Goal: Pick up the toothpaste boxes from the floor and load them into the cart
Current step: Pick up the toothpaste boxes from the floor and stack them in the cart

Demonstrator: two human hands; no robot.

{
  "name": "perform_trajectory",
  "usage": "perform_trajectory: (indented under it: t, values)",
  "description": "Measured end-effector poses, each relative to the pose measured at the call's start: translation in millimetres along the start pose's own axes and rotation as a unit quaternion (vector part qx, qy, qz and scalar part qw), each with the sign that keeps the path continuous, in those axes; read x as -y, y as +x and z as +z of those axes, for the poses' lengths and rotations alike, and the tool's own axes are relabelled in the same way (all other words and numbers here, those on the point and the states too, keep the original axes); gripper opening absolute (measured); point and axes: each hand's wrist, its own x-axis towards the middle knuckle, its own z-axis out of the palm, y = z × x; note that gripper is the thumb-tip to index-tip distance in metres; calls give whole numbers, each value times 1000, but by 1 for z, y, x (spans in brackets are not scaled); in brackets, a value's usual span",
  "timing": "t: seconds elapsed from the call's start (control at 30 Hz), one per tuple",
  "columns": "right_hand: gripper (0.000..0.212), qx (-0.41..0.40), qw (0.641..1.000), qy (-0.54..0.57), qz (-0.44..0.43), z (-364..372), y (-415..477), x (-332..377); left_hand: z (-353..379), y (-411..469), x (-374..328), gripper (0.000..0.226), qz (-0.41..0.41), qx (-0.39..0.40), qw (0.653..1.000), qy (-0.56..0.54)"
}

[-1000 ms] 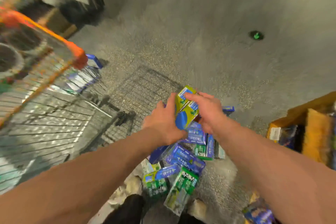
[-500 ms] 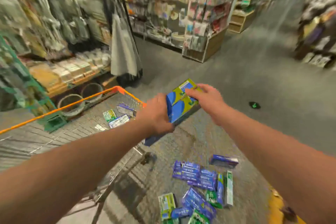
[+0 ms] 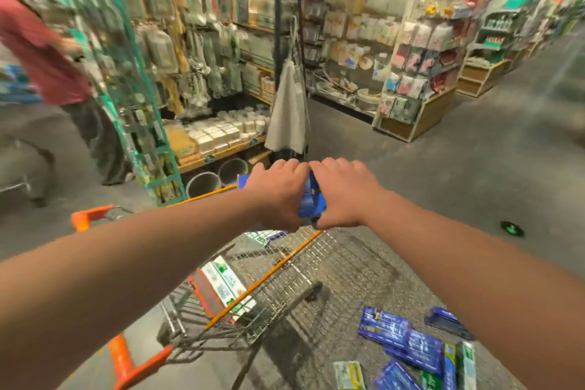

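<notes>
Both my hands hold a stack of blue toothpaste boxes (image 3: 311,199) above the wire cart (image 3: 278,266). My left hand (image 3: 278,193) grips the stack from the left, and my right hand (image 3: 343,191) grips it from the right. Most of the stack is hidden behind my fingers. A few green-and-white toothpaste boxes (image 3: 226,283) lie inside the cart basket. Several more blue and green toothpaste boxes (image 3: 408,343) lie scattered on the floor at the lower right.
The cart has orange trim and an orange handle (image 3: 88,217). Store shelves (image 3: 411,111) full of goods line the far side. A person in a red shirt (image 3: 44,54) stands at the left. A green rack (image 3: 142,123) and buckets (image 3: 202,184) stand beyond the cart.
My hands lifted the stack of boxes from the floor pile and carried it up and left over the cart. The view rose from the floor to the aisle.
</notes>
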Motion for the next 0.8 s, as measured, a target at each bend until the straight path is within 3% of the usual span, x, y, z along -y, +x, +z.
perform_trajectory:
  t: [0.1, 0.33, 0.47, 0.8]
  values:
    - [81, -14, 1000, -23, 3, 2, 23, 28, 2, -12, 35, 84, 1, 11, 999, 35]
    - [91, 8, 999, 24, 31, 54, 95, 66, 40, -1, 107, 98, -27, 84, 994, 70]
    - [93, 53, 996, 53, 38, 105, 145, 79, 98, 27, 149, 110, -38, 135, 987, 73]
    - [93, 194, 957, 156, 147, 286, 250, 110, 284, 104, 229, 99, 1, 254, 966, 51]
